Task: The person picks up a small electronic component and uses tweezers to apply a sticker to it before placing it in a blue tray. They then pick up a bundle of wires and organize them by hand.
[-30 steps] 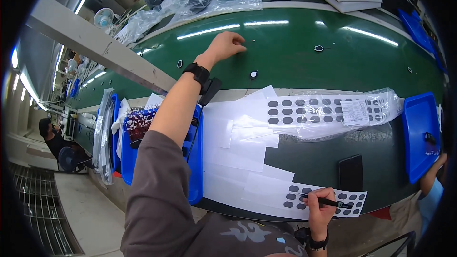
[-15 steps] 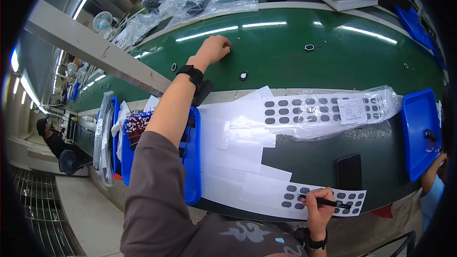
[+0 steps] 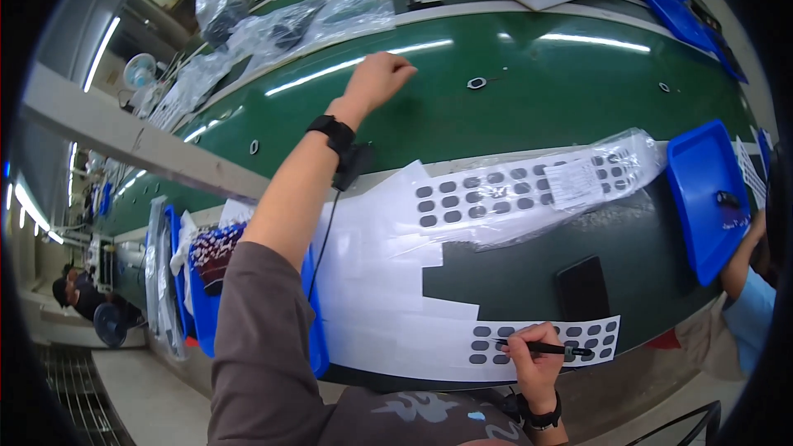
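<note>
My left hand (image 3: 380, 80) reaches out above the green belt (image 3: 562, 107), its fingers curled together. Whatever they may hold is hidden. On that wrist are a black band and a small black device (image 3: 353, 167) with a cable. Near the front edge, my right hand (image 3: 535, 367) grips black tweezers (image 3: 548, 348), their tips over a white sheet (image 3: 446, 363) with rows of dark rounded pads. To the right of my left hand, a small oval ring-shaped part (image 3: 477, 83) lies on the belt. Another oval ring (image 3: 254, 147) lies left of my forearm.
A plastic-wrapped sheet of pads (image 3: 487, 194) lies beyond a dark phone (image 3: 581, 287). Blue trays stand left, partly behind my arm, and right (image 3: 702, 198). A slanted metal post (image 3: 140, 140) crosses at left. Another person's arm (image 3: 743, 260) shows at far right.
The whole view has shifted, and belt parts appear further left. My left hand is now further right relative to them. My right hand keeps the tweezers at the sheet.
</note>
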A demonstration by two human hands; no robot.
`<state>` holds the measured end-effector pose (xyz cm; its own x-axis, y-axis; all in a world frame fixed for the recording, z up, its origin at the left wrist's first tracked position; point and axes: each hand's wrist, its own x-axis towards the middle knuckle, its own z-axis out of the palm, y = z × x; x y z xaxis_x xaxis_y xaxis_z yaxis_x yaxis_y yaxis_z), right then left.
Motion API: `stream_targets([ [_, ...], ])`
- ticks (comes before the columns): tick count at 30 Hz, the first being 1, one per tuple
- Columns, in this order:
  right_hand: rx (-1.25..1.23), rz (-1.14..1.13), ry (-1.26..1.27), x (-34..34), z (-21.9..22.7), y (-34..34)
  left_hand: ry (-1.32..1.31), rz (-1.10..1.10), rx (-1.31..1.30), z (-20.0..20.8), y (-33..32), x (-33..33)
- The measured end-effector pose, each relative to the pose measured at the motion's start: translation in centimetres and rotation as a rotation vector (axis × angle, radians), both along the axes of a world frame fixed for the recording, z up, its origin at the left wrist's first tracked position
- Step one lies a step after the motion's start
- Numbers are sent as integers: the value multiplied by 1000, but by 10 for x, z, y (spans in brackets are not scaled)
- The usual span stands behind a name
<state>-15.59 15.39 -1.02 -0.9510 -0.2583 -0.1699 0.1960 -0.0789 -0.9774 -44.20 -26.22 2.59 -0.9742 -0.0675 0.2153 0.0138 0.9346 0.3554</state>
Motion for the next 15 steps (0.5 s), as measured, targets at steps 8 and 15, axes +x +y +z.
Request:
stream_targets([
  [8, -25, -53, -20, 2, 4, 0, -11, -118, -13, -25, 92, -29],
  [15, -29, -38, -27, 1, 3, 2, -288, -78, 396, -11, 65, -30],
])
